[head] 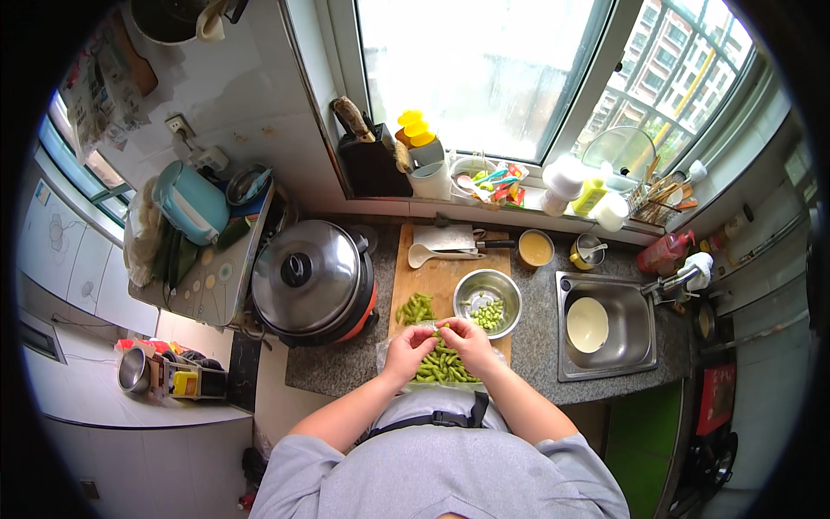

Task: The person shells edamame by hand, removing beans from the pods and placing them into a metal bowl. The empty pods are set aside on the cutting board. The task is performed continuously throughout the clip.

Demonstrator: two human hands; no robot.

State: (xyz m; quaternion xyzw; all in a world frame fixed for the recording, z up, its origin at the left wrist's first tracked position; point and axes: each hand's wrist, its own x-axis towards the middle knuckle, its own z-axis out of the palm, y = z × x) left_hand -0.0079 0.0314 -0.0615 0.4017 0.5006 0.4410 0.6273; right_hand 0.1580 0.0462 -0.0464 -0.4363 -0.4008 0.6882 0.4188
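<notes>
My left hand (410,352) and my right hand (468,347) meet fingertip to fingertip, with a green soybean pod (442,329) pinched between them. Below them a plastic bag holds a heap of whole pods (447,366). Just beyond my left hand, a small pile of pods (415,309) lies on the wooden cutting board (441,283). Beyond my right hand stands a steel bowl (515,289) with shelled green beans (489,314) at its bottom. A cleaver (445,237) and a pale ladle (425,255) lie across the far part of the board.
A lidded electric pot (308,276) stands to the left on the granite counter (538,350). To the right, a sink (639,337) holds a cream-coloured bowl (587,324). A bowl of yellowish contents (535,249) and a yellow cup (583,254) stand at the back, below the windowsill.
</notes>
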